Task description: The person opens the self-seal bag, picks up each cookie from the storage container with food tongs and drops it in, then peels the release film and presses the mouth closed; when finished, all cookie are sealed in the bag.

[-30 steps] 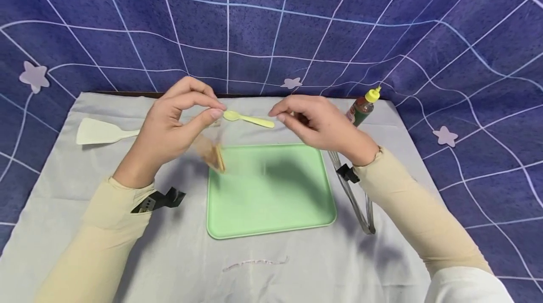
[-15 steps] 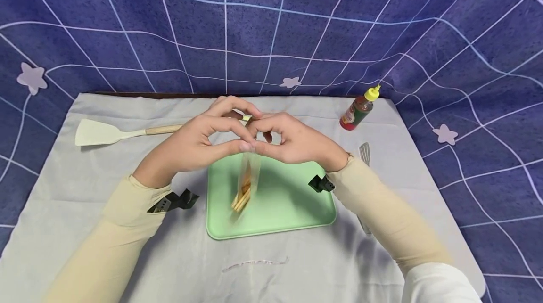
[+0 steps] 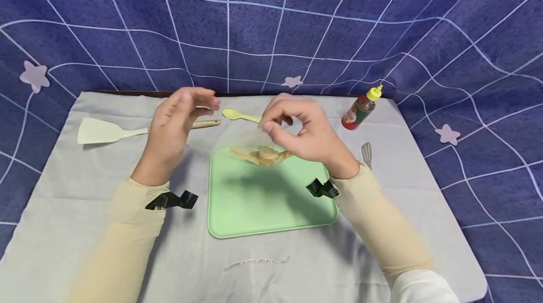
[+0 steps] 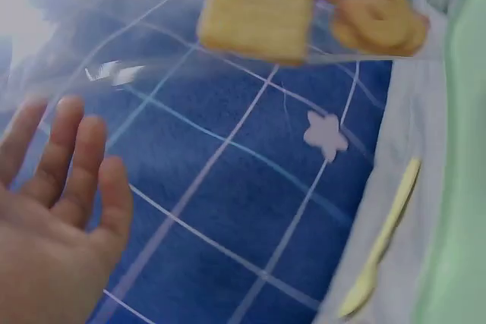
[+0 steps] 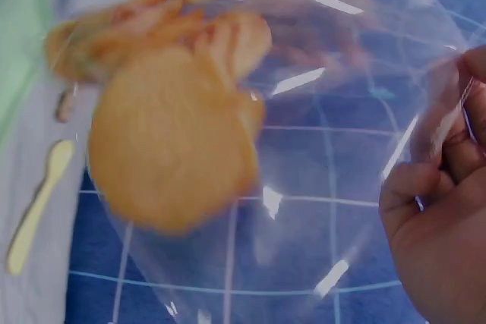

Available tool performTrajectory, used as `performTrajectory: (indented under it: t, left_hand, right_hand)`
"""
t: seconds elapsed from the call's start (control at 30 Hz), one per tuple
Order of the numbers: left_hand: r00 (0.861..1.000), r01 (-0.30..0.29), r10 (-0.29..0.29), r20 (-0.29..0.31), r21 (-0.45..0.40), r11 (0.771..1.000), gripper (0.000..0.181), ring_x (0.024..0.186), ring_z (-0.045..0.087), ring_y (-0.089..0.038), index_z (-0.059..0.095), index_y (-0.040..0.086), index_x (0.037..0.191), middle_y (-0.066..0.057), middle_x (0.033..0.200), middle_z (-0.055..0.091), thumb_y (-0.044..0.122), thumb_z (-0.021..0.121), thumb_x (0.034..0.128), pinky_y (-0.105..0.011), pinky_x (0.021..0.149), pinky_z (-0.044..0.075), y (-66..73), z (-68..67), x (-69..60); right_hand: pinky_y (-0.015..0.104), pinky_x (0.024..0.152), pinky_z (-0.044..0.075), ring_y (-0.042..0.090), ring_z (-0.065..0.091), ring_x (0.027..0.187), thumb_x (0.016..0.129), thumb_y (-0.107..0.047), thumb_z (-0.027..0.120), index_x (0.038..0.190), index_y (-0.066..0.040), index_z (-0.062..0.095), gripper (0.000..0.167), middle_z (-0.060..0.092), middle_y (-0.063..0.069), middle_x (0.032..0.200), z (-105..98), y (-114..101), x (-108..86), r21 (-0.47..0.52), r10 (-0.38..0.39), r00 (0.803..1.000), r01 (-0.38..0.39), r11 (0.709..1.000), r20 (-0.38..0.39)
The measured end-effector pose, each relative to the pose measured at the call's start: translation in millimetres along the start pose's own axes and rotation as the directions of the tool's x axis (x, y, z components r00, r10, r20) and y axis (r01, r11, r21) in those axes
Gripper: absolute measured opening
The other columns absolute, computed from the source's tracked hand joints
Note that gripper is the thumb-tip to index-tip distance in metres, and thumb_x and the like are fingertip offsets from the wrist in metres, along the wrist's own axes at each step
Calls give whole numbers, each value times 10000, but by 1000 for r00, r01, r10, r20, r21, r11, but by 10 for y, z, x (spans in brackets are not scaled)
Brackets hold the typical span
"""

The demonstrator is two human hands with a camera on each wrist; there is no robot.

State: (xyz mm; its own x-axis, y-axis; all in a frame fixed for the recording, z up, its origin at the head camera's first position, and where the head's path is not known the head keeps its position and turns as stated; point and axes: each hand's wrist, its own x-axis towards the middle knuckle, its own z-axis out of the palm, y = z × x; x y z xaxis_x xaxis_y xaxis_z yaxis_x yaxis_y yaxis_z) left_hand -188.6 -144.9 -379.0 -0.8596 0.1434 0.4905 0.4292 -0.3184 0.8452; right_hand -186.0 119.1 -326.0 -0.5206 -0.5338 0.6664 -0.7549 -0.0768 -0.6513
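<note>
My right hand [image 3: 303, 128] pinches the edge of a clear plastic bag [image 5: 326, 149] between thumb and fingers. Inside the bag lie several biscuits [image 3: 267, 153], among them a round golden one [image 5: 171, 142] and a rectangular one [image 4: 262, 9]. The bag hangs above the back part of a light green tray [image 3: 263, 204]. Left of the bag, my left hand [image 3: 174, 126] is raised with its fingers spread loosely and grips nothing; the left wrist view shows its fingers fairly straight beside the plastic.
A yellow spoon [image 3: 242, 115] lies behind the tray. To the left is a white spatula [image 3: 99, 132] with a wooden handle. At back right stands a sauce bottle [image 3: 358, 112]. Metal tongs [image 3: 366, 154] are partly hidden by the right arm. A thin clear strip [image 3: 256, 261] lies in front.
Both hands came together at the bag's top over the tray, then parted. The bag went from the left hand to the right and swung up towards level. The left hand let go.
</note>
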Motion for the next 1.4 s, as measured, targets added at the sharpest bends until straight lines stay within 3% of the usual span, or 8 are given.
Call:
performTrajectory:
  t: [0.07,0.13,0.37,0.6,0.73,1.1,1.3,1.4]
  left_hand:
    - [994,44,-51,-94,-77,996,447,998,632,-296,663,-85,1151,-167,1009,682,284,413,1113,-402,943,494,-68,-36,-47]
    - [989,65,-80,-127,-114,991,436,969,655,-272,674,-71,1123,-146,993,696,280,415,1113,-396,937,504,-118,-35,-112]
    - [1000,24,-25,-19,-52,998,435,1029,663,-269,679,-63,1164,-136,1050,722,281,417,1115,-395,991,456,-168,148,-323]
    - [994,24,-16,-104,77,997,234,1054,664,-294,680,-50,1206,-157,1042,729,84,563,1054,-397,1025,456,-212,259,-383]
    - [988,52,-29,-150,153,987,212,1005,684,-289,713,-28,1194,-167,1056,735,47,624,1017,-386,995,489,-253,277,-391]
    - [979,-36,81,-187,234,971,203,924,662,-283,745,-12,1167,-171,992,679,4,628,1001,-359,925,505,-200,289,-376]
    - [966,-26,71,-249,180,983,219,854,686,-244,717,-55,1164,-138,941,716,-51,684,947,-313,810,534,-152,321,-375]
    - [958,-35,59,-281,90,995,223,803,686,-247,665,-93,1130,-147,910,723,-88,710,911,-327,778,543,-131,332,-363]
  right_hand:
    - [286,585,328,184,473,680,926,-62,656,864,-30,717,93,635,31,799,-40,-35,-1,3,17,998,-17,1000,-65]
    - [285,572,334,188,459,664,938,-70,653,865,-2,706,113,627,67,796,-64,-67,-11,10,36,991,-35,999,-129]
    - [268,558,425,178,508,635,935,-1,645,871,101,673,123,642,124,813,22,-76,-134,77,94,935,-72,994,-342]
    - [266,593,489,176,553,626,930,6,648,868,86,682,107,655,144,822,169,38,-353,119,143,856,-96,988,-496]
    - [265,589,477,182,554,632,945,-10,651,881,122,668,148,664,131,831,193,108,-444,115,157,842,-114,987,-516]
    - [300,618,516,233,588,651,953,13,637,1039,129,669,148,663,157,792,85,315,-560,130,265,826,-231,964,-498]
    - [317,647,530,236,595,678,968,-12,640,970,136,636,148,658,152,793,67,381,-582,169,310,832,-261,951,-460]
    - [314,644,528,227,595,669,957,-25,666,938,119,627,151,653,148,780,57,392,-592,176,308,832,-255,951,-461]
